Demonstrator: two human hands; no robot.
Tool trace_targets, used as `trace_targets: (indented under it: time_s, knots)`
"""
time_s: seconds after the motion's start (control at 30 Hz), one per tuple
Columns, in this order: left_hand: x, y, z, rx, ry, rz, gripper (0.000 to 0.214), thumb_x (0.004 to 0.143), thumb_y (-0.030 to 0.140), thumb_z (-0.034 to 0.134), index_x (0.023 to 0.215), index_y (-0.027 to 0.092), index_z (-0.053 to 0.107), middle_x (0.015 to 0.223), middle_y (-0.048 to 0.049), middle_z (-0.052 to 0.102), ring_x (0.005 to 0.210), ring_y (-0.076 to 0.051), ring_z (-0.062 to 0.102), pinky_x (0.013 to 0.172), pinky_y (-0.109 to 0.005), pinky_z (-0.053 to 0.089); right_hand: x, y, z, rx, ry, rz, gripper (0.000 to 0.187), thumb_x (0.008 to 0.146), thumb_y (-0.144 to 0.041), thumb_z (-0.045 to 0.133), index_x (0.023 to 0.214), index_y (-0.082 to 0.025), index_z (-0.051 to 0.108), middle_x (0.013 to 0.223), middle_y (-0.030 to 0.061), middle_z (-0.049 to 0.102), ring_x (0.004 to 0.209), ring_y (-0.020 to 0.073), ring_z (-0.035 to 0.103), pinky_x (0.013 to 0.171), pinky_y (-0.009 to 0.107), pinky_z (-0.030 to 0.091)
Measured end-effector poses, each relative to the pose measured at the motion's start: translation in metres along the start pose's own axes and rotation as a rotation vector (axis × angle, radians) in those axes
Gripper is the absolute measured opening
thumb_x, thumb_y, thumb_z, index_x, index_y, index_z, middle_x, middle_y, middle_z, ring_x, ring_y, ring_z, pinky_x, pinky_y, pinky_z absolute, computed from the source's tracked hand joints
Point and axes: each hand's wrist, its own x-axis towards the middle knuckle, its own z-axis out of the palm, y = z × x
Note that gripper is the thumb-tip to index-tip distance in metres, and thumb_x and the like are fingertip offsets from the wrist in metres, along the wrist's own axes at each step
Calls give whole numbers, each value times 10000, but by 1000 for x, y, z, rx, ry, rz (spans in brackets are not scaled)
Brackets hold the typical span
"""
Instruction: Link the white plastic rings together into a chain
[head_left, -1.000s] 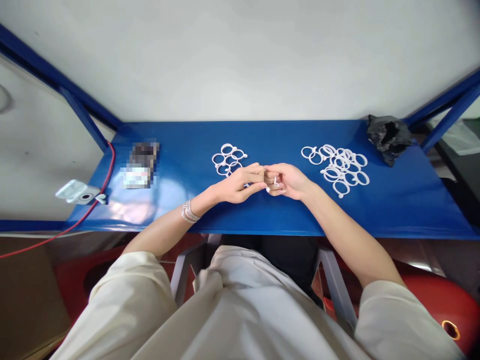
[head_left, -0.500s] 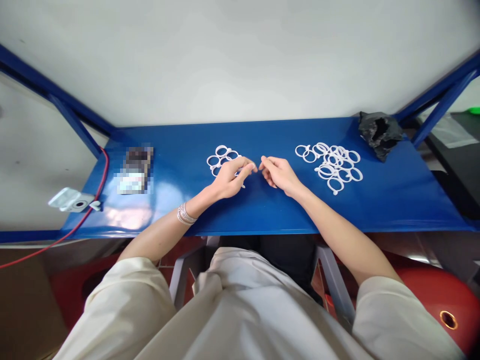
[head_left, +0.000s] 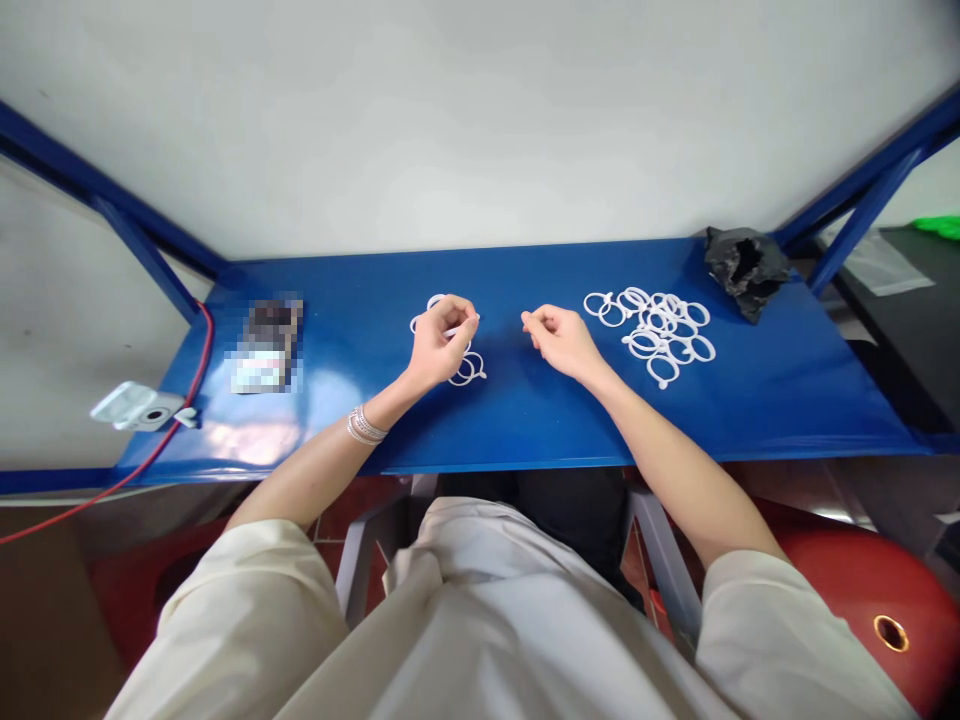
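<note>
Several white plastic rings (head_left: 466,370), each with a small tab, lie on the blue table under and around my left hand (head_left: 441,342). Its fingers are curled and pinched against the thumb, and a bit of white shows by them. I cannot make out whether that is a ring in the hand or one lying behind it. My right hand (head_left: 561,342) hovers a little to the right, fingertips pressed to the thumb; anything in them is too small to make out. A larger pile of white rings (head_left: 660,322), overlapping each other, lies farther right.
A crumpled black plastic bag (head_left: 747,270) sits at the table's back right corner. On the left are a blurred-out object (head_left: 266,345), a small white device (head_left: 142,405) and a red cable (head_left: 201,370). Blue frame bars (head_left: 142,240) rise at both sides of the blue table (head_left: 352,300).
My left hand has moved left, away from my right hand, to over the left rings, and its fingers have curled more. The right hand has stayed nearly in place. The view has shifted slightly.
</note>
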Motion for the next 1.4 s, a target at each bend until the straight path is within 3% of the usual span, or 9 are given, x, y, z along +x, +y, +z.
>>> trace_targets:
  time_s: [0.23,0.37,0.53,0.67,0.83,0.97,1.1,1.3,1.4]
  knots:
    - [0,-2,0,81,82,-17,63,808,251,657,826,215,609,571,59,514,498,-91,416,529,-263,319,18,21,-63,-638,344,16,55,918,-242,720,932,-193,699,937,127,737,965,322,698,959,491,517]
    - [0,-2,-2,114,80,-22,102,818,226,646,869,232,558,538,91,461,471,-88,366,525,-265,290,24,36,-87,-724,302,241,148,859,-314,807,852,-187,732,891,134,742,946,355,722,910,529,564]
    - [4,-8,-6,252,-7,14,119,906,266,640,957,235,537,623,61,538,535,-115,457,603,-280,397,23,34,-87,-727,275,275,69,890,-209,722,824,-190,733,905,157,759,955,364,741,890,520,577]
    - [1,-9,-5,716,-71,9,185,1009,353,580,1112,200,595,969,-121,709,920,-275,656,922,-459,505,22,27,-84,-648,366,84,64,939,-214,675,895,-192,715,1027,170,761,1006,343,724,975,521,549]
    - [-9,0,0,1050,-88,-80,420,1026,475,553,1297,160,623,1477,-284,577,1335,-485,532,1077,-649,417,19,18,-58,-32,148,-55,215,964,-395,743,900,-206,664,873,81,740,687,189,659,665,351,545]
    - [-9,5,2,808,-120,52,438,1005,472,615,1323,171,630,1426,-236,628,1309,-415,570,1079,-590,466,8,7,-25,326,-142,-113,401,870,-557,849,901,-207,656,889,67,760,639,135,626,534,271,487]
    - [-8,3,4,252,-326,113,392,1068,481,554,1341,204,609,1213,-131,724,942,-209,675,811,-355,557,-2,0,-4,441,-339,-141,453,844,-594,870,940,-205,658,814,26,725,632,134,636,539,268,503]
    - [-9,-2,10,160,-215,146,357,994,537,706,1134,208,715,1096,-95,630,834,-146,590,728,-299,526,-3,-1,-2,446,-413,-173,473,911,-658,779,907,-193,690,694,-22,618,617,133,592,603,290,526]
    - [-9,-1,9,28,-308,48,374,985,563,708,994,191,668,911,-43,594,672,-107,503,587,-267,436,-3,1,-2,404,-363,-177,432,939,-606,761,843,-194,675,656,-19,608,597,130,566,592,280,477]
